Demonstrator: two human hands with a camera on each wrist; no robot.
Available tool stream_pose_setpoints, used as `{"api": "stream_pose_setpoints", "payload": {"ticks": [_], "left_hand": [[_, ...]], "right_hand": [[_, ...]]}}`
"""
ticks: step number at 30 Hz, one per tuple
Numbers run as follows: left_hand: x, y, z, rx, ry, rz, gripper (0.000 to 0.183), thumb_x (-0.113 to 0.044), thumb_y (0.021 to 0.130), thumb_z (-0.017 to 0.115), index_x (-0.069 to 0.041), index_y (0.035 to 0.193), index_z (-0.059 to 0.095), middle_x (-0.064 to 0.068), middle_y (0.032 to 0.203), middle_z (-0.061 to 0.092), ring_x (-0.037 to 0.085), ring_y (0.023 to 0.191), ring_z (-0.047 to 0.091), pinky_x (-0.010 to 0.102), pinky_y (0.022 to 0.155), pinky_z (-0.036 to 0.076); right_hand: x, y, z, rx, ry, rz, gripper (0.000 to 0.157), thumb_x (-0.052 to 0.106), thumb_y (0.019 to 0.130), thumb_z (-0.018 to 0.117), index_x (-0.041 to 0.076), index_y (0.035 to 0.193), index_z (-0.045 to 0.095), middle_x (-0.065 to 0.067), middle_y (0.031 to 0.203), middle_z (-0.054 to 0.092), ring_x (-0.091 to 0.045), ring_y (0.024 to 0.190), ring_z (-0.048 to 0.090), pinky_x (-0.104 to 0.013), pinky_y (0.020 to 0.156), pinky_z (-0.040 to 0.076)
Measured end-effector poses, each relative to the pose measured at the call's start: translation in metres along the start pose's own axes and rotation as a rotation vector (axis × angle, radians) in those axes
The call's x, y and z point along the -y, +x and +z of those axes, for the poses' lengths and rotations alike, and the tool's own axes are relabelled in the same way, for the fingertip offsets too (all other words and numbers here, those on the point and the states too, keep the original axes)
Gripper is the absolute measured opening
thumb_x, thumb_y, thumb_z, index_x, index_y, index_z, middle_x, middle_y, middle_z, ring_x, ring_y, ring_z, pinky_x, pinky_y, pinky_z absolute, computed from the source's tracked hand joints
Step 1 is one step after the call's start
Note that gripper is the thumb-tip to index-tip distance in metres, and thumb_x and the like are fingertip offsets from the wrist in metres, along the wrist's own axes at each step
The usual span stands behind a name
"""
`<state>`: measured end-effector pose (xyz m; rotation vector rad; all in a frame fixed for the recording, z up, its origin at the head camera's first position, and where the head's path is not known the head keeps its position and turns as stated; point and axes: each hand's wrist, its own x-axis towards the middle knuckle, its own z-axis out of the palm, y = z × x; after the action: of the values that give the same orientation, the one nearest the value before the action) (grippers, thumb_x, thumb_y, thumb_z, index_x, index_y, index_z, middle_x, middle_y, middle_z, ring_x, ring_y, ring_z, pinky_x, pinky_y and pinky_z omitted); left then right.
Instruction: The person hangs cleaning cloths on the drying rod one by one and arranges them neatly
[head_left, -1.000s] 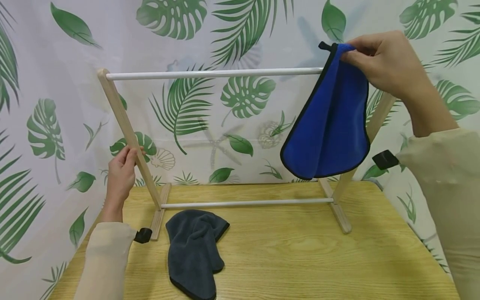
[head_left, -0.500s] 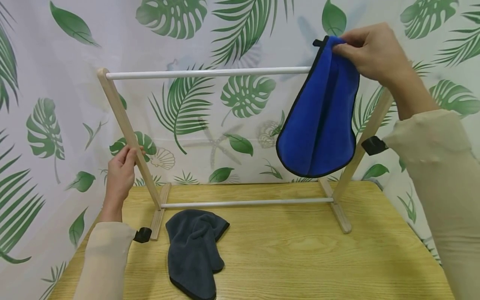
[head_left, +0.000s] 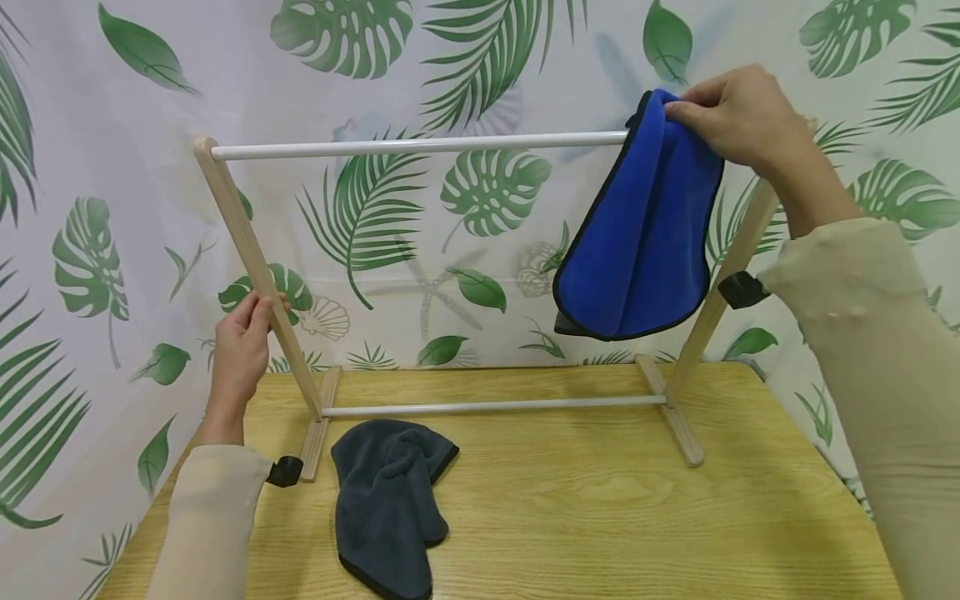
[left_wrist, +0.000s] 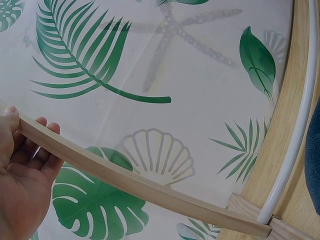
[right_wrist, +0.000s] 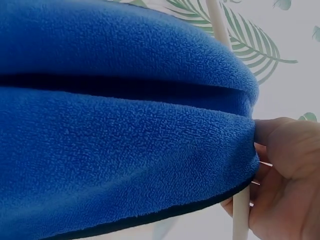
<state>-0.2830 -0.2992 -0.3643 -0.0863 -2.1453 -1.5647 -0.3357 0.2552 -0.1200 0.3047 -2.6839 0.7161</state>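
My right hand (head_left: 750, 121) pinches the top of a blue towel (head_left: 637, 242) with black edging. The towel hangs at the right end of the rack's white upper rail (head_left: 420, 147), and a dark grey edge shows behind its lower left. In the right wrist view, the blue towel (right_wrist: 125, 150) falls in a deep fold, and the rail (right_wrist: 241, 212) passes behind it by my fingers. My left hand (head_left: 242, 342) holds the rack's left wooden upright (head_left: 247, 225). The left wrist view shows the thumb on one side of this upright (left_wrist: 120, 172) and fingers on the other.
A crumpled dark grey towel (head_left: 386, 500) lies on the wooden table (head_left: 585, 517), in front of the rack's lower rail (head_left: 495, 407). The rack's right foot (head_left: 682, 437) reaches toward me. A leaf-patterned curtain (head_left: 480, 275) hangs behind the table.
My right hand has moved left with the blue towel, rising first and then lowering. The towel's top now sits closer to the upper rail, with a dark edge showing behind. The left hand stays put.
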Motion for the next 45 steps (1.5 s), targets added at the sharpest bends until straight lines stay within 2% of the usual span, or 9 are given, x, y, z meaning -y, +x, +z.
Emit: {"api": "stream_pose_setpoints", "payload": {"ticks": [5, 14, 21, 25, 28, 30, 34, 41, 45], "left_hand": [[0.000, 0.001, 0.002, -0.005, -0.001, -0.007, 0.049, -0.036, 0.112, 0.044, 0.000, 0.141, 0.058, 0.016, 0.121, 0.065, 0.021, 0.120, 0.060, 0.042, 0.108, 0.046], [-0.003, 0.001, 0.006, -0.069, -0.035, -0.052, 0.045, -0.037, 0.111, 0.048, -0.003, 0.136, 0.064, 0.011, 0.117, 0.067, 0.017, 0.114, 0.059, 0.039, 0.106, 0.045], [-0.017, -0.004, 0.018, -0.257, -0.003, -0.043, 0.040, -0.026, 0.110, 0.051, -0.005, 0.141, 0.064, 0.013, 0.127, 0.067, 0.015, 0.112, 0.062, 0.030, 0.098, 0.050], [-0.034, -0.010, 0.029, -0.429, -0.005, 0.053, 0.037, -0.016, 0.106, 0.053, -0.004, 0.139, 0.064, 0.014, 0.132, 0.063, 0.015, 0.115, 0.058, 0.023, 0.097, 0.045], [-0.049, -0.018, 0.037, -0.493, 0.012, 0.131, 0.034, -0.009, 0.104, 0.055, 0.000, 0.136, 0.064, 0.013, 0.131, 0.062, 0.015, 0.116, 0.053, 0.027, 0.097, 0.041], [-0.058, -0.024, 0.043, -0.463, 0.014, 0.172, 0.033, -0.006, 0.104, 0.056, 0.001, 0.135, 0.064, 0.014, 0.131, 0.062, 0.016, 0.118, 0.052, 0.027, 0.098, 0.039], [-0.074, -0.034, 0.055, -0.329, -0.005, 0.228, 0.034, -0.004, 0.104, 0.056, 0.005, 0.137, 0.061, 0.016, 0.131, 0.062, 0.021, 0.121, 0.055, 0.027, 0.099, 0.041], [-0.094, -0.046, 0.084, -0.115, -0.022, 0.265, 0.036, -0.005, 0.105, 0.058, 0.006, 0.139, 0.059, 0.018, 0.129, 0.064, 0.024, 0.120, 0.059, 0.025, 0.098, 0.045], [-0.106, -0.053, 0.107, -0.014, -0.040, 0.292, 0.036, -0.006, 0.105, 0.059, 0.005, 0.139, 0.059, 0.018, 0.129, 0.064, 0.026, 0.120, 0.060, 0.031, 0.099, 0.047]], "right_hand": [[-0.001, 0.001, 0.000, 0.007, -0.029, -0.003, 0.053, 0.037, 0.109, 0.049, -0.006, 0.135, 0.064, -0.027, 0.119, 0.061, -0.017, 0.084, 0.053, -0.021, 0.070, 0.039], [0.004, 0.002, 0.004, -0.023, -0.041, -0.002, 0.050, 0.034, 0.108, 0.051, -0.008, 0.130, 0.067, -0.028, 0.115, 0.063, -0.013, 0.081, 0.051, -0.021, 0.067, 0.038], [0.005, 0.000, 0.004, -0.021, -0.046, 0.009, 0.050, 0.035, 0.108, 0.051, -0.008, 0.130, 0.067, -0.024, 0.109, 0.064, -0.013, 0.078, 0.051, -0.022, 0.065, 0.039], [0.006, 0.000, 0.004, -0.019, -0.047, 0.016, 0.050, 0.035, 0.108, 0.051, -0.007, 0.130, 0.067, -0.022, 0.106, 0.064, -0.014, 0.078, 0.051, -0.023, 0.066, 0.039], [0.007, -0.001, 0.003, -0.016, -0.042, 0.023, 0.050, 0.035, 0.108, 0.051, -0.006, 0.130, 0.067, -0.022, 0.107, 0.065, -0.012, 0.078, 0.052, -0.022, 0.067, 0.039], [0.006, -0.001, 0.003, -0.013, -0.042, 0.028, 0.050, 0.035, 0.109, 0.051, -0.007, 0.131, 0.067, -0.023, 0.109, 0.065, -0.012, 0.077, 0.052, -0.021, 0.067, 0.040], [0.007, -0.002, 0.004, -0.005, -0.037, 0.036, 0.050, 0.035, 0.109, 0.049, -0.007, 0.133, 0.065, -0.025, 0.115, 0.063, -0.014, 0.080, 0.053, -0.020, 0.068, 0.040], [0.007, -0.002, 0.004, -0.005, -0.025, 0.043, 0.051, 0.035, 0.109, 0.049, -0.007, 0.134, 0.065, -0.026, 0.120, 0.062, -0.015, 0.083, 0.054, -0.019, 0.068, 0.040], [0.008, -0.002, 0.004, -0.002, -0.023, 0.050, 0.051, 0.035, 0.109, 0.049, -0.006, 0.134, 0.065, -0.026, 0.119, 0.062, -0.015, 0.082, 0.054, -0.018, 0.068, 0.040]]}}
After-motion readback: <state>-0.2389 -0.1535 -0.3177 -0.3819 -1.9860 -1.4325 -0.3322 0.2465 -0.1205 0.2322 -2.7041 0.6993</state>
